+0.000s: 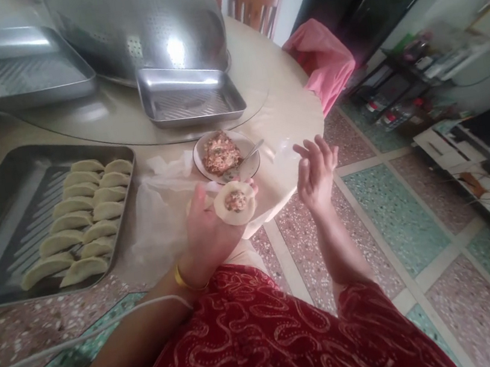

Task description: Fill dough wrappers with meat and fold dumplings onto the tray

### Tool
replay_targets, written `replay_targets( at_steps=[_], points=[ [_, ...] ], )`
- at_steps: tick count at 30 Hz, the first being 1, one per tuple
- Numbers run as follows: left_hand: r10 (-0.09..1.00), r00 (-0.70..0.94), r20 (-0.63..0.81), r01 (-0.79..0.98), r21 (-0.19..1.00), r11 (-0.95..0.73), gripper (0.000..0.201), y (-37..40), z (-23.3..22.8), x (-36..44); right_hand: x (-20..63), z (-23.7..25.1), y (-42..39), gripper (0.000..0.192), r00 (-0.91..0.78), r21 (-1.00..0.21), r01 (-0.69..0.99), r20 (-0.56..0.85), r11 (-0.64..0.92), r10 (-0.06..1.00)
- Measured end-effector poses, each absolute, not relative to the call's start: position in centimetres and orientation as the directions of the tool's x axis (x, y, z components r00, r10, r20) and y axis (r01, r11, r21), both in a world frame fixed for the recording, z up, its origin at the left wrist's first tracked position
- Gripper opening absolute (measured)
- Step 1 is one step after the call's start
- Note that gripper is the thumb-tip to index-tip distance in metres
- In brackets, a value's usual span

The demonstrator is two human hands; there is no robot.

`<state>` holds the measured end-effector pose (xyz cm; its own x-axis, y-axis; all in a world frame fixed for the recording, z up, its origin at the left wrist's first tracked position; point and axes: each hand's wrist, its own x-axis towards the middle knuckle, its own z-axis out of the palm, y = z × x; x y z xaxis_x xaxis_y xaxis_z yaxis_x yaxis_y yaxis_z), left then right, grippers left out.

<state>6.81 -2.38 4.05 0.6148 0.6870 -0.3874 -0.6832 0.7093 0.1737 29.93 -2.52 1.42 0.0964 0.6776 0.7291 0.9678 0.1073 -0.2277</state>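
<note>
A: Where do we have the wrapper right now?

B: We have the round dumpling wrapper lying flat across the fingers of our left hand, palm up, a small lump of filling sitting in its middle. The fingers cup it from beneath and the thumb comes up at its near edge, so it is cradled on the hand more than pinched.

A: And our right hand?

B: Our right hand is empty, fingers spread and slightly curled, palm turned toward the left. It hangs over the table's edge, apart from the wrapper and touching nothing.

A: What sits closest to the wrapper?

B: Just beyond our left fingertips is the bowl of filling, with a spoon resting in it, handle pointing toward our right hand. The wrapper is held in front of the bowl's near rim; whether it touches the rim we cannot tell.

A: And off to our left?

B: The metal tray holds two rows of folded dumplings, lying side by side, filling only the right part of it. Between the tray and our left hand lies a crumpled clear plastic sheet on the table.

A: Further back?

B: A small empty steel tray sits behind the bowl, a larger one is at the far left, and a big perforated steel dome stands behind them. A pink cloth lies at the table's far side.
</note>
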Motion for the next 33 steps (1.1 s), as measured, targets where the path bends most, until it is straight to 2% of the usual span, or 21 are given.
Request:
replay_targets(
  at_steps=[3,6,10,13,16,19,21,23,28,33],
  points=[
    [0.682,0.635,-0.363,-0.676,0.165,0.718,0.078,-2.3,3.6,7.1,33.8,0.2,0.1,0.045,0.173,-0.251,0.968,0.572,-0.030,0.802],
    [0.687,0.645,-0.334,-0.675,0.172,0.717,0.076,-2.3,3.4,7.2,35.0,-1.3,1.7,0.044,0.165,-0.221,0.973,0.482,-0.064,0.861],
    [0.696,0.624,-0.354,-0.689,0.171,0.704,0.077,-2.3,3.5,7.3,35.0,-1.6,2.3,0.044,0.137,-0.224,0.974,0.485,-0.029,0.864],
    [0.698,0.605,-0.384,-0.698,0.165,0.696,0.077,-2.2,3.7,7.4,34.7,-0.6,1.5,0.044,0.160,-0.289,0.957,0.542,0.004,0.825],
    [0.694,0.608,-0.384,-0.702,0.146,0.697,0.075,-2.0,3.8,7.5,32.8,0.7,-0.5,0.042,0.171,-0.409,0.900,0.648,0.150,0.742],
    [0.697,0.616,-0.366,-0.709,0.128,0.694,0.072,-2.1,3.8,7.6,28.9,1.3,-3.2,0.037,0.030,-0.440,0.746,0.771,0.499,0.636],
    [0.699,0.623,-0.351,-0.709,0.122,0.694,0.070,-2.2,3.8,7.7,25.9,1.1,-4.7,0.035,-0.079,-0.403,0.660,0.802,0.634,0.592],
    [0.691,0.639,-0.338,-0.699,0.118,0.705,0.067,-2.5,3.7,7.7,23.3,0.6,-5.5,0.034,-0.212,-0.318,0.634,0.806,0.705,0.553],
    [0.695,0.660,-0.285,-0.687,0.145,0.712,0.064,-2.7,3.5,7.3,20.4,-0.3,-5.4,0.040,-0.389,-0.158,0.728,0.707,0.667,0.591],
    [0.713,0.639,-0.289,-0.707,0.145,0.692,0.069,-2.3,3.7,6.2,21.0,-0.8,-6.2,0.039,-0.483,-0.077,0.703,0.677,0.707,0.555]
  ],
)
